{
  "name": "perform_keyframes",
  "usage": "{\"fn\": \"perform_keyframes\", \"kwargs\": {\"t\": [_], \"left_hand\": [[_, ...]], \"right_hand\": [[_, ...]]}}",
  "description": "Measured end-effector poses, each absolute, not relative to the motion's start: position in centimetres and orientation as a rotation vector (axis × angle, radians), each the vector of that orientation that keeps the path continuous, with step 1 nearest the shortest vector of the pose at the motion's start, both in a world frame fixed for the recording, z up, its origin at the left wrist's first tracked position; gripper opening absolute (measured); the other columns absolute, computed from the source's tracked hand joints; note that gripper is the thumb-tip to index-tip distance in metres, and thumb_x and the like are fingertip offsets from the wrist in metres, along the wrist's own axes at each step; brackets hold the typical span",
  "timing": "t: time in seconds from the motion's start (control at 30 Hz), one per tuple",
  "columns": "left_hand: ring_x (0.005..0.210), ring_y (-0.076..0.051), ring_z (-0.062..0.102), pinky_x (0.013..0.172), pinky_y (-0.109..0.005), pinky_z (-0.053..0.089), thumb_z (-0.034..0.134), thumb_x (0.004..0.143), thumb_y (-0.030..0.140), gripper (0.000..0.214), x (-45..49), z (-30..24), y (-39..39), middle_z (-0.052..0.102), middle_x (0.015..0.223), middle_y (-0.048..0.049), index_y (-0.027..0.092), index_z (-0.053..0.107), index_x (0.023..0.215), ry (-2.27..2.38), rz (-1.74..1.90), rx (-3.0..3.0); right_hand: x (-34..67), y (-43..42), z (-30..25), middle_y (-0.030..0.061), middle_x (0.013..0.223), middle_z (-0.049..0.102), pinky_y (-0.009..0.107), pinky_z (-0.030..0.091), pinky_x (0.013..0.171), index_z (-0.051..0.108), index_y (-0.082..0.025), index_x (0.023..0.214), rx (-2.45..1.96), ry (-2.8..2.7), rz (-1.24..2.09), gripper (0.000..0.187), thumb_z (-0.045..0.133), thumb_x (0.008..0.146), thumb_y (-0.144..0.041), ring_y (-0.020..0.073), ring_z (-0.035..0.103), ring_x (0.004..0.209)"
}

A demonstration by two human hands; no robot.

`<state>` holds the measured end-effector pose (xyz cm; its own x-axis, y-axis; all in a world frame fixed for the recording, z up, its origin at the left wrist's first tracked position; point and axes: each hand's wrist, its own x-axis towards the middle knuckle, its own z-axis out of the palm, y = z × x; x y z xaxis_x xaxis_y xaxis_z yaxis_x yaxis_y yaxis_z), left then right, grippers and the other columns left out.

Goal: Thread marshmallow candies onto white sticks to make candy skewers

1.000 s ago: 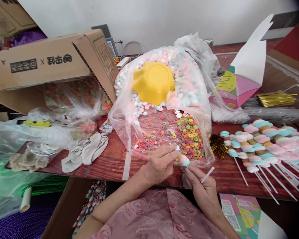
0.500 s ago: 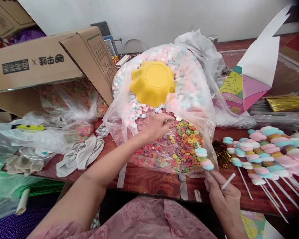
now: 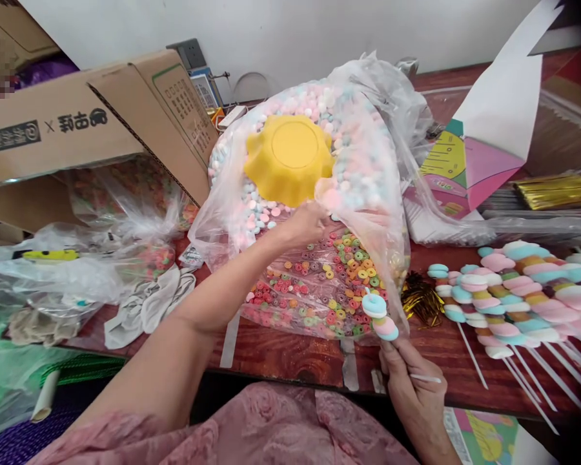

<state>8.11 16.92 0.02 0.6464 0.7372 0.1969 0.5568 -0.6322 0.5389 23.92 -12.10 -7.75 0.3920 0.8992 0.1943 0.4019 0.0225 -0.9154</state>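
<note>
The right hand [image 3: 411, 378] grips a skewer [image 3: 381, 318]; the left hand [image 3: 310, 225] — just before the bowl [image 3: 293, 155] — is curled, on what I cannot tell.

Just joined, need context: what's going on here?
One person's right hand holds a white stick with a few sweets threaded on it. The left hand is at the near edge of a pastel sweet pile, in front of an upturned yellow bowl; I can't tell whether it grips anything. More loaded sticks lie at the right.
</note>
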Motion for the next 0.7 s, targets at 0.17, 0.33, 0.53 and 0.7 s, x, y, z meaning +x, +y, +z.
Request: {"fn": "perform_keyframes", "kwargs": {"t": [0.17, 0.33, 0.53, 0.7], "left_hand": [[0.075, -0.021, 0.068, 0.076, -0.033, 0.054, 0.060, 0.068, 0.003, 0.023, 2.1, -1.0, 13.6, 0.075, 0.078, -0.0060, 0.018, 0.077, 0.072, 0.971, 0.375, 2.472], [0.091, -0.022, 0.069, 0.086, -0.037, 0.055, 0.064, 0.083, 0.013, 0.016, 1.2, -3.6, 11.6, 0.075, 0.095, -0.0098, 0.018, 0.077, 0.090, 0.972, 0.642, 2.432], [0.092, -0.020, 0.069, 0.085, -0.035, 0.055, 0.069, 0.081, 0.014, 0.010, 0.2, -3.2, 10.3, 0.074, 0.095, -0.0085, 0.019, 0.078, 0.084, 0.963, 0.791, 2.307], [0.077, -0.017, 0.069, 0.073, -0.030, 0.056, 0.065, 0.085, 0.024, 0.013, -0.5, -1.6, 10.9, 0.075, 0.086, -0.0051, 0.018, 0.076, 0.090, 1.036, 1.029, 2.089]], "right_hand": [[23.9, -12.1, -8.3, -0.0041, 0.056, 0.053, 0.020, 0.038, 0.043, 0.075, -0.013, 0.103, -1.534, -1.206, 0.541, 0.025, 0.063, 0.091, -0.033, 0.0091, 0.043, 0.045], [23.7, -12.1, -8.7, -0.0049, 0.057, 0.052, 0.019, 0.038, 0.044, 0.075, -0.015, 0.104, -1.500, -1.208, 0.517, 0.022, 0.064, 0.091, -0.029, 0.0084, 0.043, 0.046], [23.6, -12.0, -8.1, -0.0053, 0.055, 0.048, 0.019, 0.035, 0.043, 0.074, -0.013, 0.102, -1.508, -1.208, 0.516, 0.024, 0.062, 0.092, -0.030, 0.0082, 0.040, 0.045], [23.7, -12.0, -8.8, -0.0057, 0.055, 0.047, 0.020, 0.035, 0.044, 0.074, -0.013, 0.107, -1.510, -1.197, 0.506, 0.026, 0.064, 0.091, -0.031, 0.0083, 0.040, 0.046]]}}
